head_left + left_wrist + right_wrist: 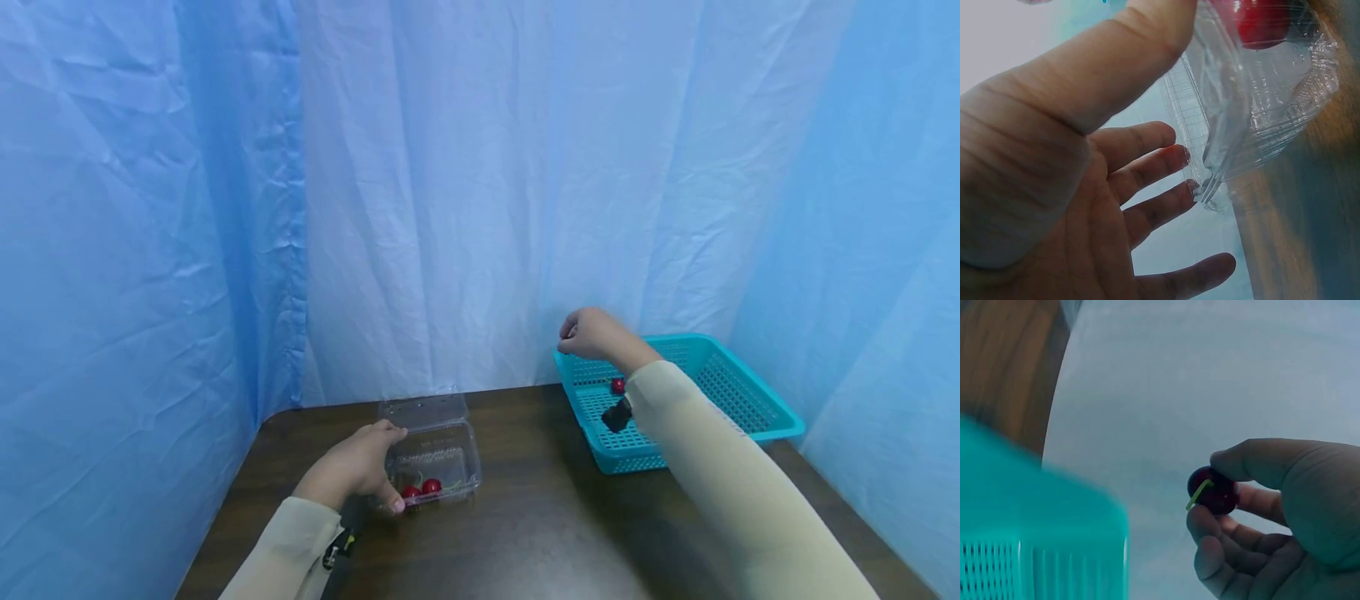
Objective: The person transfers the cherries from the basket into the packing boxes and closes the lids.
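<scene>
The pale blue curtain [487,192] hangs behind your table [517,517] and down its left and right sides; the table itself is dark brown wood. On the right of it stands your turquoise basket [738,387], its sides and floor pierced with holes. On the left sits the clear box [442,454], much smaller, its lid [427,408] laid back toward the curtain. Your left hand [360,467] is spread wide, fingers fairly straight, the thumb at the near edge of the box; it touches the box without closing round it. Your right hand [596,335] is raised by the far left corner of the basket, its thumb and fingertips pinching 1 dark red cherry [1221,499] with a short green stem [1197,495]. Another 2 red cherries [431,486] lie in the box along its near side, and 1 loose cherry [617,386] rests in the basket toward its left end
</scene>
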Available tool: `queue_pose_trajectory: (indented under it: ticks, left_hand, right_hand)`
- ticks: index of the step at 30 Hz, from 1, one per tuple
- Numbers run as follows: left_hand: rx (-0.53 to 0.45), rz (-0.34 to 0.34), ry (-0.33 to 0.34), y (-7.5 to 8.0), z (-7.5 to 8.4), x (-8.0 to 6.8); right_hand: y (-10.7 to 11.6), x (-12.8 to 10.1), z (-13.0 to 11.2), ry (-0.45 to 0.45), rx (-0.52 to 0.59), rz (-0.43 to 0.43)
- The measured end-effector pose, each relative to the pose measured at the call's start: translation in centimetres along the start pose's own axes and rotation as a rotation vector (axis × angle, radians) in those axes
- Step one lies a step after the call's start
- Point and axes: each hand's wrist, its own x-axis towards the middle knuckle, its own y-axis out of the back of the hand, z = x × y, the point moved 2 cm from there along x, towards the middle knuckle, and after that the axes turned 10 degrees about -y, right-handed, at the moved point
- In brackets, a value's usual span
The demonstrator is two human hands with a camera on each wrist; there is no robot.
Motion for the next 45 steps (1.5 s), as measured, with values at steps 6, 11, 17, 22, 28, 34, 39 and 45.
queue_pose_trajectory:
  ticks: [6,11,17,22,28,34,39,45]
  left_hand:
    - [0.002,0.004,-0.009,0.1,0.2,-0.1]
    - [0.01,0.004,-0.014,0.0,0.4,-0.1]
    - [0.01,0.004,-0.011,0.0,0.3,0.0]
    - [0.004,0.001,-0.008,-0.1,0.2,0.0]
    - [-0.001,0.0,-0.009,0.0,0.2,0.0]
    - [-0.007,-0.017,0.005,0.1,0.1,-0.1]
    - [0.003,-0.019,0.011,0.2,0.1,-0.1]
    - [0.003,-0.021,0.009,0.3,0.1,-0.1]
  right_hand:
    - [-2.7,-1.2,-5.2,0.093,-0.031,-0.016]
    - [-5.1,-2.3,-7.8,0.206,-0.013,-0.062]
    - [-8.0,-3.1,-10.0,0.314,-0.009,-0.094]
    - [-10.1,-3.6,-11.2,0.335,0.017,-0.141]
    - [-12.0,-4.1,-12.3,0.361,0.024,-0.173]
    - [-13.8,-4.1,-13.4,0.394,-0.007,-0.182]
    - [-15.8,-3.9,-13.8,0.387,-0.018,-0.214]
    - [-17.9,-4.3,-14.2,0.376,-0.097,-0.274]
